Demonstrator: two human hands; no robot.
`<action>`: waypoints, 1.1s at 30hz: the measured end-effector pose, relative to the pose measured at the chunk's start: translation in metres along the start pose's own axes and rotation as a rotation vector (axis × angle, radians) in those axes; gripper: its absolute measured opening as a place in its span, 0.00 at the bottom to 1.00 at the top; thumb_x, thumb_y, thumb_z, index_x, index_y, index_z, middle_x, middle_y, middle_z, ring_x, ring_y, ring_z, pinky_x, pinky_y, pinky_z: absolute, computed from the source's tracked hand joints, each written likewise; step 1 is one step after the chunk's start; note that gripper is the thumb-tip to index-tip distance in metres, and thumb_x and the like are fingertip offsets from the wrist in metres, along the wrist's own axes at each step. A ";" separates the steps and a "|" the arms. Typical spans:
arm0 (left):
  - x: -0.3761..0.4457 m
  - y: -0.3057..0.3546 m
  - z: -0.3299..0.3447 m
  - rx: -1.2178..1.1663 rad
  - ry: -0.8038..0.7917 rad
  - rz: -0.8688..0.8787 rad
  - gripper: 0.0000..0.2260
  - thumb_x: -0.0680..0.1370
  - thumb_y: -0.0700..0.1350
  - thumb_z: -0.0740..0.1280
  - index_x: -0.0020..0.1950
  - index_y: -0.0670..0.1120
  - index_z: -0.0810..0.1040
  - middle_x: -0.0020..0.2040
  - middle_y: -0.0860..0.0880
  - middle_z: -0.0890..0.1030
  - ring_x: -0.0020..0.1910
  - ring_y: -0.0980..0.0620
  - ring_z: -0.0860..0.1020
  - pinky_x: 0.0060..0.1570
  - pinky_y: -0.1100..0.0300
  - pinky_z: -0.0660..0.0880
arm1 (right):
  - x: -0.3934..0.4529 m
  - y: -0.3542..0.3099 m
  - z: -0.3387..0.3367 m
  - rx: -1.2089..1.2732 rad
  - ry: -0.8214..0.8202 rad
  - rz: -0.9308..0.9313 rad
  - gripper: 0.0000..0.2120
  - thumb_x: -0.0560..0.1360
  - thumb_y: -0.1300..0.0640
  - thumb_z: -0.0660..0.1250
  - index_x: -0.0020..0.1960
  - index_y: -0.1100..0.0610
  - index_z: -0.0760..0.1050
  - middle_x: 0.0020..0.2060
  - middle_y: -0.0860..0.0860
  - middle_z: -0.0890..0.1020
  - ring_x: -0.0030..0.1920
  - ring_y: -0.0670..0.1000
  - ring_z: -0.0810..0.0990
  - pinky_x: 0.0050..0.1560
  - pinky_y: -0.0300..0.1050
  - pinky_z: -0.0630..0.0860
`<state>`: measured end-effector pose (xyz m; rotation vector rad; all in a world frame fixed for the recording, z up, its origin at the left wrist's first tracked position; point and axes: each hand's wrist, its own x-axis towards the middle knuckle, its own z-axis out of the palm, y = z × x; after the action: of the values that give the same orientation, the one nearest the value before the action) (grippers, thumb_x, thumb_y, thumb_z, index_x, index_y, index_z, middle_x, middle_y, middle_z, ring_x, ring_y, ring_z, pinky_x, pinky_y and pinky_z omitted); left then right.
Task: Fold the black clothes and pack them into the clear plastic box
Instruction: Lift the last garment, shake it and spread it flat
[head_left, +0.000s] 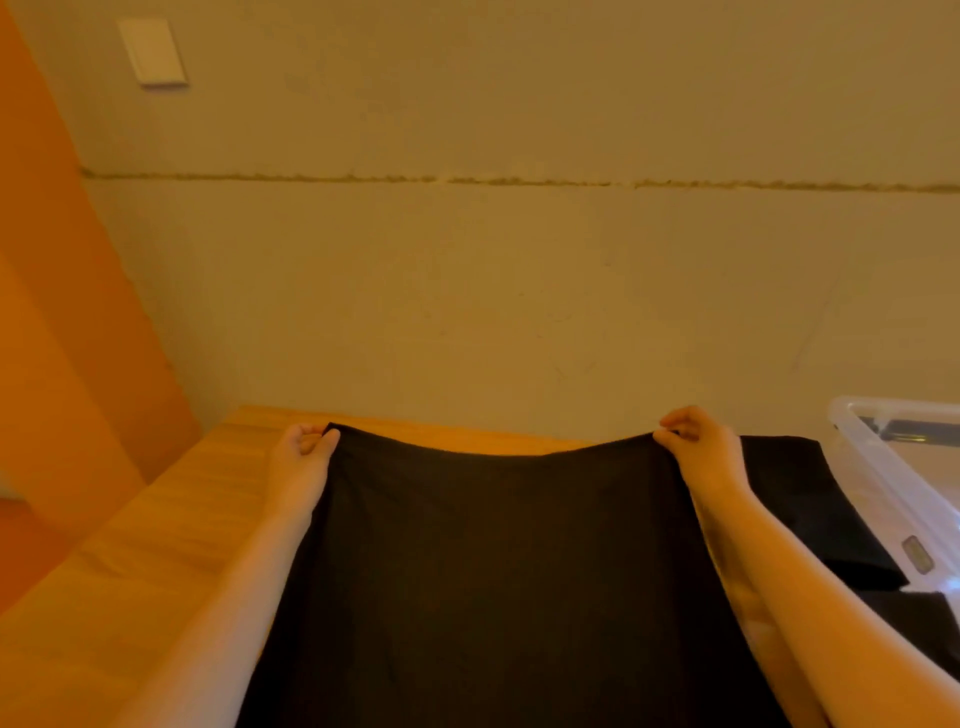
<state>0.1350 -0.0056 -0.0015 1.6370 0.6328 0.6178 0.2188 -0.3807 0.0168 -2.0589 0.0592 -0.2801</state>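
Note:
A black garment (493, 571) hangs stretched between my two hands over the wooden table (156, 545). My left hand (304, 457) pinches its upper left corner, and my right hand (701, 447) pinches its upper right corner. The top edge sags a little between them. More black cloth (800, 509) lies flat on the table to the right, behind my right forearm. The clear plastic box (883, 467) stands at the right edge of the view, partly cut off; what is inside it I cannot tell.
A beige wall (519, 286) with a horizontal seam rises just behind the table. An orange wall panel (62, 312) stands on the left. A white switch plate (151, 52) sits high on the wall.

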 end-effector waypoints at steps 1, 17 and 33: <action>0.005 0.006 0.001 -0.029 0.010 0.023 0.06 0.79 0.43 0.64 0.55 0.43 0.73 0.47 0.48 0.77 0.51 0.48 0.76 0.49 0.56 0.72 | 0.006 -0.006 -0.001 0.029 0.020 -0.022 0.07 0.75 0.62 0.66 0.53 0.60 0.75 0.47 0.51 0.77 0.49 0.49 0.75 0.51 0.43 0.70; -0.035 -0.020 0.062 1.084 -0.685 0.470 0.25 0.81 0.55 0.54 0.77 0.52 0.53 0.78 0.52 0.51 0.76 0.53 0.48 0.74 0.53 0.48 | -0.040 -0.002 0.091 -0.713 -0.643 -0.418 0.26 0.81 0.48 0.53 0.76 0.53 0.52 0.76 0.48 0.53 0.75 0.48 0.49 0.73 0.46 0.48; -0.082 -0.021 0.025 1.228 -0.456 0.339 0.28 0.82 0.56 0.51 0.78 0.47 0.48 0.78 0.46 0.46 0.77 0.47 0.44 0.74 0.48 0.46 | -0.078 -0.009 0.050 -0.879 -0.529 -0.231 0.29 0.80 0.45 0.51 0.76 0.55 0.46 0.76 0.51 0.48 0.76 0.51 0.46 0.74 0.51 0.47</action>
<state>0.0932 -0.0773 -0.0300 2.9557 0.3800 -0.0078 0.1535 -0.3214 -0.0118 -2.9516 -0.4559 0.2085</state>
